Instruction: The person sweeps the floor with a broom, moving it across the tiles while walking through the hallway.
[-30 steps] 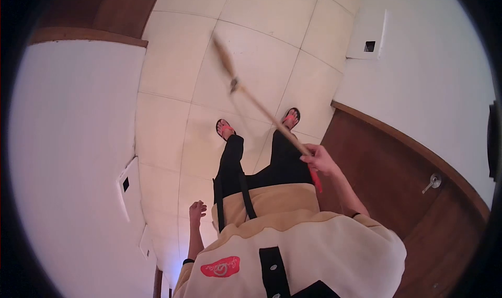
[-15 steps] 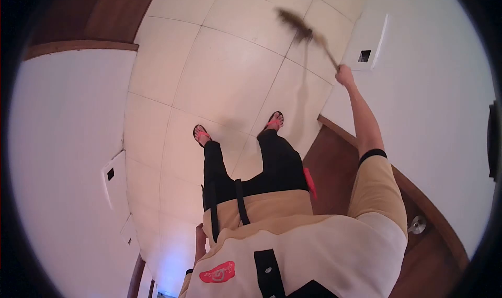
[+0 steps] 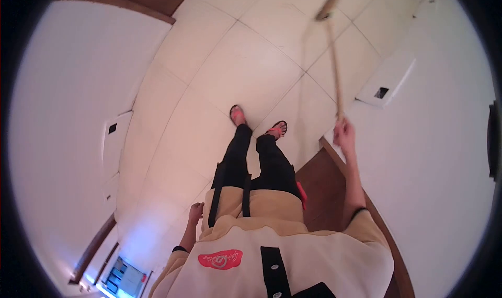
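Right grip (image 3: 343, 133) clamped on broom (image 3: 335, 68), left grip (image 3: 196, 212) unclear, red badge (image 3: 220, 260) seemingly starting "Sp"

Outstretched right hand (image 3: 343, 133) grips; left hand (image 3: 196, 213) hangs, apparently curled

The broom handle (image 3: 335, 68) at upper right looks like smooth, matt wood; the blurred broom head (image 3: 329, 3) above it looks fibrous. Floor tiles (image 3: 251, 57) mid-frame are smooth, faintly glossy; the left wall (image 3: 68, 104) flat and matt; the shirt (image 3: 324, 256) at bottom, soft cloth.
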`<state>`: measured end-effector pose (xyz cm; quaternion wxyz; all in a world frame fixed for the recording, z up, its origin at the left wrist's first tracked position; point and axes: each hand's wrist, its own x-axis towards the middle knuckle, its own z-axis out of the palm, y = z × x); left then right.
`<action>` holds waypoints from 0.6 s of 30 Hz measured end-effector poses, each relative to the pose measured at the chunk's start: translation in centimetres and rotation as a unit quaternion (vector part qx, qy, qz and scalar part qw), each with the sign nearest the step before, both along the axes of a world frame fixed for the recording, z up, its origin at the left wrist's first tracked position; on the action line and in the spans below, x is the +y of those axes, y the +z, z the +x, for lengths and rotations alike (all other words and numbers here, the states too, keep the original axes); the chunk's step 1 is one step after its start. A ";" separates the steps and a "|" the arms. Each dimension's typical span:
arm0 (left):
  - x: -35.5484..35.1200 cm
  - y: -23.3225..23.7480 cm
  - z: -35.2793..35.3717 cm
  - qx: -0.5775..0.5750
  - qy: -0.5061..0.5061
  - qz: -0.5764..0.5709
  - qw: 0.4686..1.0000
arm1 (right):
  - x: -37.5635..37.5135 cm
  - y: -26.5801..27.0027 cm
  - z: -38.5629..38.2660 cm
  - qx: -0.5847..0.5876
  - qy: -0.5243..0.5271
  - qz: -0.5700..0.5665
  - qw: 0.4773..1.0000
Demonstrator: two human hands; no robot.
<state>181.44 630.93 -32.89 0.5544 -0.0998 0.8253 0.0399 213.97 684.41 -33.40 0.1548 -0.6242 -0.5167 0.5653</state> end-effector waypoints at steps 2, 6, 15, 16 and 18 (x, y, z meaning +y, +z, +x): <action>1.3 0.3 0.9 -0.008 0.017 0.012 1.000 | -3.7 3.4 -2.6 0.036 0.071 -0.214 0.974; 0.5 -3.1 2.5 -0.001 -0.084 0.039 0.996 | -9.6 0.3 -11.6 0.156 0.193 -0.368 0.896; 8.3 -2.5 -1.4 0.013 0.141 0.073 0.987 | 2.0 -20.2 -20.2 0.002 0.328 -0.274 0.904; 6.9 -2.8 -1.4 0.009 0.135 0.043 0.990 | 8.1 -17.5 -18.3 -0.071 0.306 -0.245 0.917; 5.6 -2.4 -1.0 -0.031 0.135 -0.005 0.990 | 19.9 -14.3 -13.8 -0.144 0.283 -0.196 0.928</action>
